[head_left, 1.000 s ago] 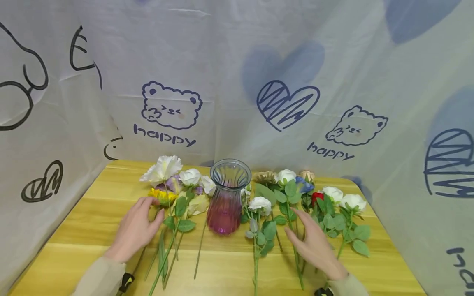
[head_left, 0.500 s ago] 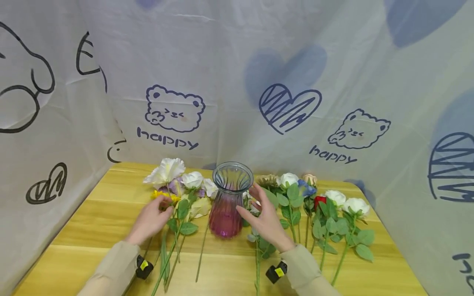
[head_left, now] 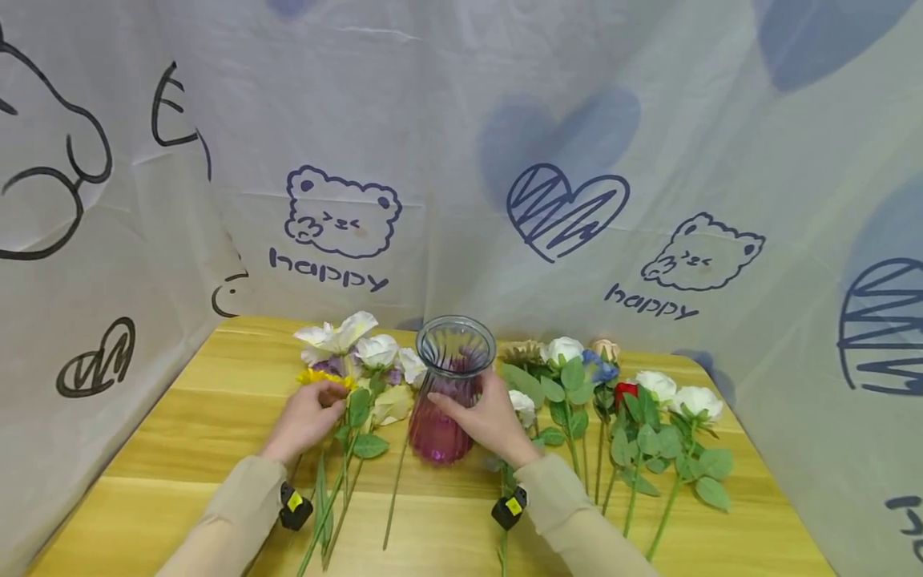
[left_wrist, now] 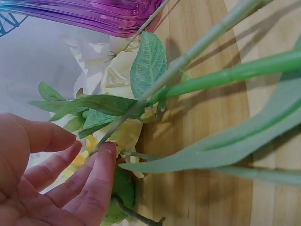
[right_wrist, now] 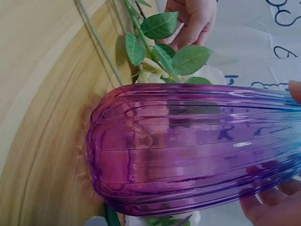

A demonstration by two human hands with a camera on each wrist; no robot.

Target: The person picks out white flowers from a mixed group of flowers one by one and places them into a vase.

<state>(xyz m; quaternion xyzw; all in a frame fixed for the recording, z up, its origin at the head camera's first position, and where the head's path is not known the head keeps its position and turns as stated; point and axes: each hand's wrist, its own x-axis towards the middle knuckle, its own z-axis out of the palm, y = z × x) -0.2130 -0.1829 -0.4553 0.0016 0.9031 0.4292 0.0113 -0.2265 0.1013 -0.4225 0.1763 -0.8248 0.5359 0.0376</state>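
A ribbed glass vase [head_left: 435, 433], clear at the rim and pink-purple below, stands in the middle of the wooden table. My right hand [head_left: 492, 418] grips its side, thumb across the front and fingers round the far side. In the right wrist view those fingers [right_wrist: 268, 202] show along the glass. Over the flowers on the left, my left hand [head_left: 308, 418] pinches a thin stem [left_wrist: 162, 80] between thumb and fingers. Above that hand are a large white flower [head_left: 335, 336] and a yellow flower [head_left: 322, 377], partly hidden by the fingers.
Left of the vase lie a white rose [head_left: 376, 350] and a cream flower [head_left: 392, 405], their stems toward me. To the right are more white roses [head_left: 695, 403], a red rose [head_left: 626, 393] and a blue flower [head_left: 600, 367]. A printed cloth [head_left: 447, 120] hangs behind the table [head_left: 166, 449].
My right hand has moved left from the right-hand flowers and now grips the vase. My left hand has shifted slightly right, its fingers closing, and the large white flower has tilted to the right.
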